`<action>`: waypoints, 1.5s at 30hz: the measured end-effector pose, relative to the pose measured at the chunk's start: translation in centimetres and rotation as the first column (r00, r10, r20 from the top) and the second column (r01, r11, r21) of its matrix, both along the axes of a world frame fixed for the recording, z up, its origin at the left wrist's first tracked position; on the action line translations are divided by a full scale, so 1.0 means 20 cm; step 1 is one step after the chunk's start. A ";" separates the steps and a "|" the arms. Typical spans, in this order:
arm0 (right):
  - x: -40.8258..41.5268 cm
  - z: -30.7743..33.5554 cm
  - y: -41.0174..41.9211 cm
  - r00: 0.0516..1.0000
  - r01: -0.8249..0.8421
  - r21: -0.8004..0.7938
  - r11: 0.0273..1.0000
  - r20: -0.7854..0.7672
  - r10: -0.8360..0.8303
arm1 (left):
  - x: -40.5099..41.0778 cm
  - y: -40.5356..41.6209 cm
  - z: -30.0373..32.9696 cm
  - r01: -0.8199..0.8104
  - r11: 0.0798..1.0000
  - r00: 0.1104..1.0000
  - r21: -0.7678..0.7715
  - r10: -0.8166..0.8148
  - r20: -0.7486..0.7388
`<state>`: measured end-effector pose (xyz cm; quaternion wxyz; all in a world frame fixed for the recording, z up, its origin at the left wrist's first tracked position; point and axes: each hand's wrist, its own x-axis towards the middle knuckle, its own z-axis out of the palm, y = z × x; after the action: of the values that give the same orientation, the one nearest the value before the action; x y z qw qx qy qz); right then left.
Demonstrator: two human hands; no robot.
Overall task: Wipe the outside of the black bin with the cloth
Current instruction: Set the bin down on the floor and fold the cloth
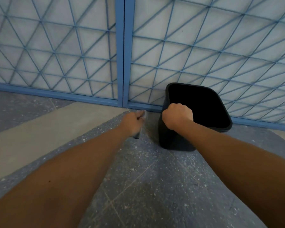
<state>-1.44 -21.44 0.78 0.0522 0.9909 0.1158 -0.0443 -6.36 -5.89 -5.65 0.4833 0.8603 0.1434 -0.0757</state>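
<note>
Right hand is curled tight over the near-left rim of the black bin, which sits on the floor right by the blue grille. Left hand fisted around a greyish cloth, just left of the bin, not touching it afaict.

Black bin: rectangular, rounded corners, plain dark plastic, open top, interior too dark to see into. Stands on the floor, mouth tipped slightly toward the camera, just beside the base of the blue grille panel. Near-left rim is gripped from above.

Cloth: small, grey, mostly hidden inside a closed fist; one scrap shows at the fingertips, another hangs below the palm. It lies left of the bin, near its side wall, not touching it.
</note>
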 end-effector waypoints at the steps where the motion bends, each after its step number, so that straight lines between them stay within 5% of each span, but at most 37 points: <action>1: 0.02 0.00 0.00 1.000 -0.002 0.002 1.000 0.009 0.002 | 0.00 0.01 0.01 0.001 1.000 1.000 0.006 -0.001 0.012; 12: 0.12 0.02 0.06 0.992 0.113 0.149 0.982 0.044 -0.121 | 0.09 0.09 0.12 0.082 0.995 0.995 0.053 -0.084 0.049; 15: 0.10 0.00 0.08 0.954 -0.057 0.165 0.985 0.301 0.005 | 0.11 0.14 0.17 0.097 0.995 0.993 -0.004 -0.097 0.072; 17: 0.05 0.00 0.16 0.922 -0.234 0.412 0.881 0.381 0.067 | 0.12 0.17 0.22 0.083 0.994 0.992 -0.077 -0.075 0.105; 18: 0.02 -0.01 0.21 0.944 -0.231 0.584 0.778 0.328 0.034 | 0.12 0.19 0.23 0.066 0.991 0.992 -0.118 -0.052 0.117; 20: -0.01 -0.04 0.31 0.997 0.064 0.832 0.551 -0.037 -0.060 | 0.13 0.22 0.27 0.039 0.982 0.992 -0.186 -0.016 0.126; 22: -0.05 -0.05 0.37 0.878 0.447 0.830 0.333 -0.478 0.012 | 0.12 0.25 0.32 0.038 0.966 0.993 -0.257 -0.008 0.117; 25: -0.11 -0.08 0.39 0.724 0.650 0.749 0.130 -0.662 0.196 | 0.08 0.29 0.34 -0.035 0.916 0.998 -0.399 0.054 0.036; 33: -0.15 -0.16 0.40 0.760 0.338 0.731 0.593 -0.583 0.286 | -0.12 0.44 0.13 -0.229 0.819 0.973 -0.526 0.184 -0.137; 36: -0.16 -0.24 0.39 0.782 0.313 0.696 0.646 -0.575 0.240 | -0.17 0.53 0.01 -0.182 0.891 0.981 -0.415 0.134 -0.142; 41: -0.16 -0.43 0.40 0.901 0.203 0.651 0.732 -0.417 0.121 | -0.21 0.67 -0.24 0.075 0.994 0.997 0.079 -0.071 -0.043; 45: -0.15 -0.50 0.41 0.945 0.074 0.640 0.765 -0.289 0.150 | -0.20 0.69 -0.32 0.032 0.997 0.985 0.069 -0.044 0.167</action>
<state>-4.36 -13.18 -9.13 -0.3091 0.9248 0.1512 -0.1626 -10.33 7.97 -12.13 0.4634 0.8817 0.0880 -0.0071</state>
